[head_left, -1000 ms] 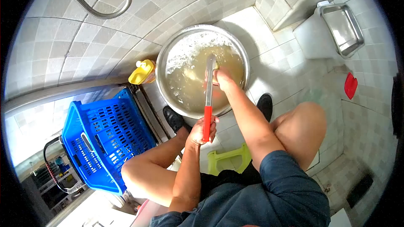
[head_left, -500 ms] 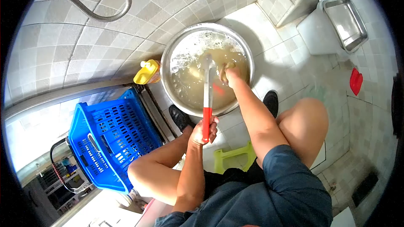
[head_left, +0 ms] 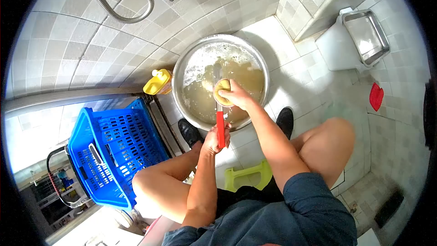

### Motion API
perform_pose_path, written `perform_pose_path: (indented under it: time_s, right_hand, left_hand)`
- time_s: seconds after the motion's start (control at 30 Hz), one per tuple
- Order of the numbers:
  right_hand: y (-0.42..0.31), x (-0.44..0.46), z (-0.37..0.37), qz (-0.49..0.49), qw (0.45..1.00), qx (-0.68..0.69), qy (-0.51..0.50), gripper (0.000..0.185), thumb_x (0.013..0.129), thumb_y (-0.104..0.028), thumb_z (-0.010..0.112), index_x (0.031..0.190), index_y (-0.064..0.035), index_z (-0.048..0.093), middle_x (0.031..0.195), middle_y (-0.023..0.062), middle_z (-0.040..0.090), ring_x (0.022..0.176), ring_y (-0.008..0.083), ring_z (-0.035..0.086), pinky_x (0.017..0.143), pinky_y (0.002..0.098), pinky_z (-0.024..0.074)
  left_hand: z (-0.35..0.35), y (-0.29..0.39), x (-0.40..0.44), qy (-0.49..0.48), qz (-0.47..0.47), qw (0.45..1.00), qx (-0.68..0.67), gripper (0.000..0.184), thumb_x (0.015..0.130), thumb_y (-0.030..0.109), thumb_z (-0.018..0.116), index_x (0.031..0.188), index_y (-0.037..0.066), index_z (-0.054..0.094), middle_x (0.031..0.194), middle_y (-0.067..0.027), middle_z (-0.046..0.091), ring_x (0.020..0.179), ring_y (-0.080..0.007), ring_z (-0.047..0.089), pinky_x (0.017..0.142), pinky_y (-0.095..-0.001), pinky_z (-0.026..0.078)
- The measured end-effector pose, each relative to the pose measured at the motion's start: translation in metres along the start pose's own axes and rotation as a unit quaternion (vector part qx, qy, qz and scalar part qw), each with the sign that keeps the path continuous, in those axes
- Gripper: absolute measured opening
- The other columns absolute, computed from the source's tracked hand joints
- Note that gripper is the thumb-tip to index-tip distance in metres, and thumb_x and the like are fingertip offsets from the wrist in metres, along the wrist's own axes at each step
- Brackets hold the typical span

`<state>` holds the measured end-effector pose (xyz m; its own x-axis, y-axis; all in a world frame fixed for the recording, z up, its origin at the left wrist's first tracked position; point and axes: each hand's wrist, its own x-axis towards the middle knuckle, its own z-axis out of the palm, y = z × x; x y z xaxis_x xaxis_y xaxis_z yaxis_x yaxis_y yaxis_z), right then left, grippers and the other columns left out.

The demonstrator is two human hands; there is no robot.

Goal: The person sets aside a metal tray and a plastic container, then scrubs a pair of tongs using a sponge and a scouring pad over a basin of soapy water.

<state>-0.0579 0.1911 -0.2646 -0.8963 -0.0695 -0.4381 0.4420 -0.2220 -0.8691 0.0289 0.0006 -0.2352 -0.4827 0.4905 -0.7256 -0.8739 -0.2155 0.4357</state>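
Observation:
A long metal utensil with a red handle (head_left: pixel 221 130) points away from me over a round metal basin (head_left: pixel 183 114). My left hand (head_left: pixel 213 140) is wrapped round that handle at the basin's near side. Closed on a yellowish sponge-like pad (head_left: pixel 222 92), my right hand (head_left: pixel 236 95) presses it against the metal part just beyond the handle. The utensil's far end dips into cloudy, foamy water (head_left: pixel 246 77) and is hard to make out. Pale shapes show in the water, too blurred to name.
Left of the basin stands a yellow bottle (head_left: pixel 158 82), with a blue basket (head_left: pixel 132 146) nearer me. A green stool (head_left: pixel 248 175) is below me. To the right are a white bin with a metal tray (head_left: pixel 368 36) and a red item (head_left: pixel 376 96). A hose (head_left: pixel 109 11) hangs upper left.
My right hand has moved left from the basin's right part, bringing the pad onto the utensil near its handle. My left hand still grips the handle. The view has shifted slightly.

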Motion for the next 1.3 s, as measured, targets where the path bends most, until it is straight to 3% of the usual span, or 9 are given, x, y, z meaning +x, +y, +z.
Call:
perform_pose_path:
  time_s: [0.23, 0.3, 0.37, 0.6, 0.7, 0.9, 1.03, 1.13, 1.3]
  right_hand:
    - [0.031, 0.042, -0.030, 0.045, 0.970, 0.172, 0.165, 0.037, 0.088, -0.028, 0.074, 0.111, -0.0013, 0.062, 0.101, 0.0091, 0.066, 0.089, 0.0207, 0.065, 0.075, 0.0368, 0.0537]
    - [0.029, 0.054, -0.037, -0.014, 0.942, 0.217, 0.254, 0.038, 0.091, -0.031, 0.072, 0.110, 0.0003, 0.063, 0.095, 0.0115, 0.067, 0.077, 0.0212, 0.066, 0.059, 0.0339, 0.0522]
    - [0.019, 0.051, -0.044, 0.056, 0.931, 0.296, 0.208, 0.038, 0.093, -0.031, 0.068, 0.113, 0.0010, 0.061, 0.094, 0.0135, 0.066, 0.069, 0.0227, 0.066, 0.050, 0.0347, 0.0507]
    - [0.002, 0.046, -0.043, 0.143, 0.913, 0.284, 0.256, 0.039, 0.096, -0.031, 0.063, 0.118, -0.0005, 0.057, 0.095, 0.0142, 0.066, 0.072, 0.0257, 0.069, 0.054, 0.0403, 0.0573]
    - [0.007, 0.050, -0.050, 0.167, 0.910, 0.338, 0.173, 0.039, 0.097, -0.033, 0.061, 0.121, -0.0027, 0.055, 0.097, 0.0135, 0.067, 0.077, 0.0255, 0.070, 0.061, 0.0430, 0.0591]
    - [-0.003, 0.043, -0.059, 0.182, 0.942, 0.254, 0.119, 0.039, 0.097, -0.043, 0.058, 0.121, -0.0124, 0.057, 0.101, 0.0065, 0.069, 0.084, 0.0214, 0.069, 0.064, 0.0425, 0.0573]
    - [0.004, 0.051, -0.056, 0.197, 0.924, 0.264, 0.191, 0.035, 0.096, -0.048, 0.057, 0.116, -0.0191, 0.062, 0.095, -0.0001, 0.071, 0.077, 0.0176, 0.066, 0.063, 0.0392, 0.0552]
    - [0.023, 0.056, -0.060, 0.215, 0.885, 0.392, 0.132, 0.030, 0.099, -0.040, 0.050, 0.092, -0.0168, 0.068, 0.080, 0.0013, 0.065, 0.077, 0.0157, 0.064, 0.061, 0.0376, 0.0549]
    - [0.061, 0.053, -0.050, 0.220, 0.852, 0.424, 0.214, 0.025, 0.100, -0.023, 0.048, 0.115, -0.0050, 0.055, 0.096, 0.0148, 0.064, 0.075, 0.0275, 0.065, 0.062, 0.0424, 0.0587]
  left_hand:
    - [0.019, -0.003, -0.011, 0.010, -0.057, 0.986, 0.158, 0.020, 0.097, 0.019, 0.054, 0.101, -0.001, 0.056, 0.058, -0.0027, 0.048, 0.042, -0.0156, 0.047, 0.033, -0.0335, 0.043]
    - [0.018, -0.006, -0.013, 0.001, -0.068, 0.982, 0.173, 0.021, 0.097, 0.019, 0.054, 0.103, -0.001, 0.057, 0.059, -0.0030, 0.050, 0.042, -0.0153, 0.047, 0.033, -0.0327, 0.042]
    - [0.010, -0.011, -0.011, -0.007, -0.077, 0.979, 0.188, 0.021, 0.098, 0.019, 0.054, 0.104, -0.001, 0.057, 0.060, -0.0034, 0.051, 0.043, -0.0149, 0.048, 0.033, -0.0319, 0.041]
    - [-0.007, -0.012, -0.008, 0.026, -0.056, 0.988, 0.139, 0.022, 0.094, 0.016, 0.058, 0.104, -0.003, 0.059, 0.060, 0.0004, 0.052, 0.045, -0.0101, 0.047, 0.041, -0.0240, 0.037]
    - [-0.007, -0.010, -0.006, 0.040, -0.051, 0.989, 0.131, 0.020, 0.094, 0.014, 0.058, 0.103, -0.003, 0.060, 0.058, 0.0015, 0.051, 0.044, -0.0093, 0.046, 0.040, -0.0244, 0.036]
    - [-0.012, -0.013, -0.005, 0.055, -0.041, 0.979, 0.190, 0.019, 0.093, 0.012, 0.058, 0.103, -0.003, 0.062, 0.056, 0.0024, 0.049, 0.043, -0.0091, 0.046, 0.038, -0.0252, 0.036]
    - [-0.014, -0.013, -0.007, 0.053, -0.062, 0.979, 0.185, 0.019, 0.092, 0.011, 0.058, 0.105, -0.002, 0.063, 0.057, 0.0031, 0.049, 0.044, -0.0088, 0.046, 0.039, -0.0242, 0.036]
    - [-0.028, -0.015, -0.001, 0.068, -0.017, 0.982, 0.175, 0.019, 0.092, 0.012, 0.058, 0.104, -0.002, 0.063, 0.057, 0.0026, 0.049, 0.042, -0.0091, 0.045, 0.036, -0.0256, 0.037]
    - [-0.024, -0.010, -0.010, 0.044, -0.025, 0.994, 0.102, 0.024, 0.092, 0.018, 0.060, 0.105, -0.002, 0.061, 0.057, -0.0003, 0.051, 0.039, -0.0117, 0.045, 0.033, -0.0287, 0.040]
